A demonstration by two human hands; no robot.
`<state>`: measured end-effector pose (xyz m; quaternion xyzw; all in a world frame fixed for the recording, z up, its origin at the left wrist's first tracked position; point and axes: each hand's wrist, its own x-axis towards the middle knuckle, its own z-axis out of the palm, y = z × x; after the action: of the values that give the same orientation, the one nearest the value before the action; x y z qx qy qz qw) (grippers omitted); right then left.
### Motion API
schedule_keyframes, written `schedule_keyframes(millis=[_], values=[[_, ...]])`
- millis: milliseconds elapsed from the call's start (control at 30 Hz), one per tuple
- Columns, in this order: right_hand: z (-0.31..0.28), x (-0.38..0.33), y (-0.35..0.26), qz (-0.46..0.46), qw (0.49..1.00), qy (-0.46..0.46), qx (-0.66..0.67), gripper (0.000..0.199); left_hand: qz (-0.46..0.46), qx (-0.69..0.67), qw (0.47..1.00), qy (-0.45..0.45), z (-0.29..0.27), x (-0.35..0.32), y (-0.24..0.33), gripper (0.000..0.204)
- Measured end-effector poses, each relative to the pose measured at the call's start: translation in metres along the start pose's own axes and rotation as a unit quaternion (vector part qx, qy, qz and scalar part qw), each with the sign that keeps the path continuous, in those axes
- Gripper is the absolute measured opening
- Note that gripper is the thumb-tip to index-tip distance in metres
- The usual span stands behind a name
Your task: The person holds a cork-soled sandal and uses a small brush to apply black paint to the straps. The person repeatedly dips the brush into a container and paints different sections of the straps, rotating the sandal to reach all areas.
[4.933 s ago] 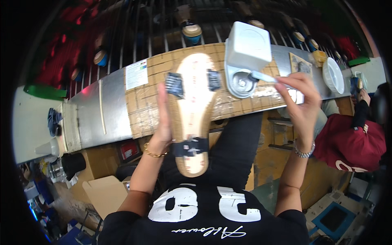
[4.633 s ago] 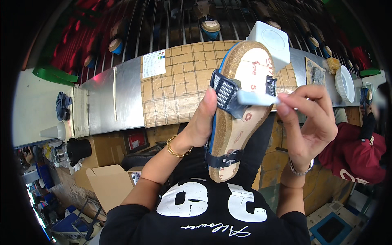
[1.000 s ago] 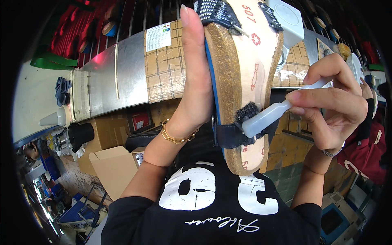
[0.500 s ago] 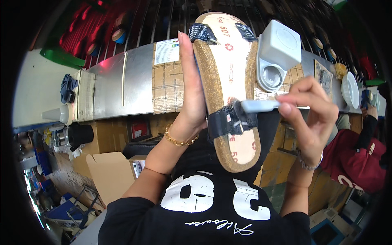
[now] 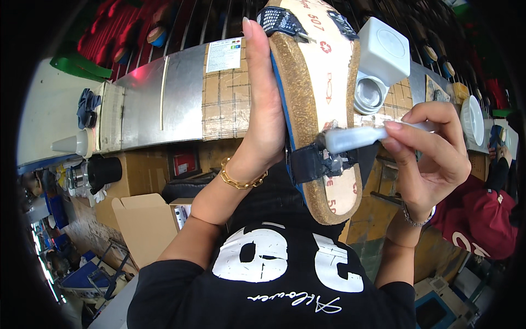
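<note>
My left hand (image 5: 266, 107) grips the left side of a sandal (image 5: 327, 90) with its underside up, the thumb stretched along the edge. Its pale insole board bears red print and is framed by a brown cork rim. Dark blue straps fold over onto the board near both ends; the nearer strap (image 5: 308, 164) has ragged ends. Between the thumb and fingers of my right hand (image 5: 435, 151) is a white-handled brush (image 5: 356, 139). The brush's tip touches the board beside the nearer strap; its bristles are mostly hidden.
A white plastic bottle-like container (image 5: 386, 52) with a round open cup stands on a taped cardboard box (image 5: 226, 109), behind the sandal. The metal bench (image 5: 183, 93) runs across, with a rack beyond. A white bowl (image 5: 471, 120) and a person in a red top (image 5: 482, 214) are at right.
The sandal has shifted slightly up and right and sits closer, tilted a little. My right hand and the brush have moved right with it, the brush still at the nearer strap.
</note>
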<state>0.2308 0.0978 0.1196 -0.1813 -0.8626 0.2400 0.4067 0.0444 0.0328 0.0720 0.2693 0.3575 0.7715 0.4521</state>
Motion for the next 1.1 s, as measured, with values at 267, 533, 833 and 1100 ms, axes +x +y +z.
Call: schedule_keyframes(millis=[267, 533, 833, 1100], values=[[-0.009, 0.003, 0.008, -0.007, 0.997, -0.074, 0.036, 0.028, -0.019, -0.111, 0.992, -0.059, -0.018, -0.005, 0.005, 0.088], [-0.019, 0.007, 0.01, -0.033, 0.983, -0.149, 0.106, 0.022, 0.001, -0.101, 0.992, -0.071, -0.029, -0.004, -0.005, 0.084], [0.009, -0.024, -0.004, 0.105, 0.993, 0.026, 0.036, 0.028, 0.208, 0.178, 0.96, 0.067, -0.031, 0.004, 0.001, 0.077], [0.007, -0.029, -0.027, 0.018, 0.993, 0.028, -0.113, 0.034, 0.255, 0.19, 0.933, 0.171, -0.02, 0.004, -0.002, 0.082]])
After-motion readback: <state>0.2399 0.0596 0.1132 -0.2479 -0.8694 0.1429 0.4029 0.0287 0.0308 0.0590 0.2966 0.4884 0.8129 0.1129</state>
